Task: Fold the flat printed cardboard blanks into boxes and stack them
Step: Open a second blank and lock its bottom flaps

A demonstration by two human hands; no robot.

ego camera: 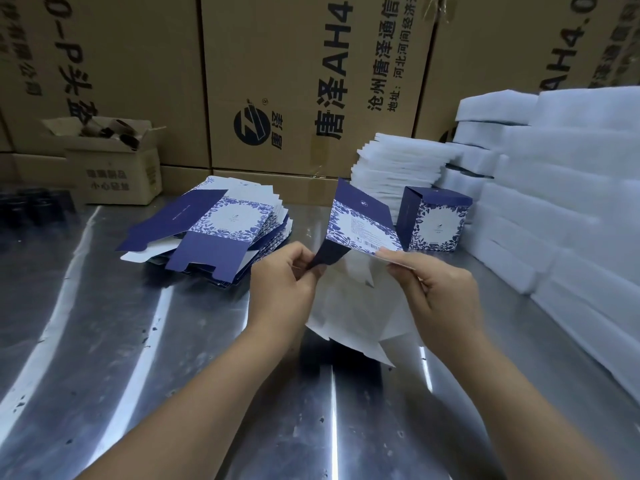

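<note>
One blank (360, 223) is held up over the steel counter (138, 341) at the centre of the frame, partly opened, its white inner side hanging toward the camera. The left hand (287, 275) pinches a dark blue flap at the blank's lower left between thumb and curled fingers (304, 258). The right hand (433, 285) pinches the lower right edge beside the barcode, its fingers (398, 263) curled under. One folded box (434, 220) stands upright just right of the blank. One fanned pile of flat blanks (214, 230) lies left of centre, too many to count. One stack of thin foam sheets (398, 168) rises behind the box, with thicker foam slabs (554, 202) filling the right side. One small open carton (114, 168) sits at upper left, and three big printed cartons (294, 81) line the back.
</note>
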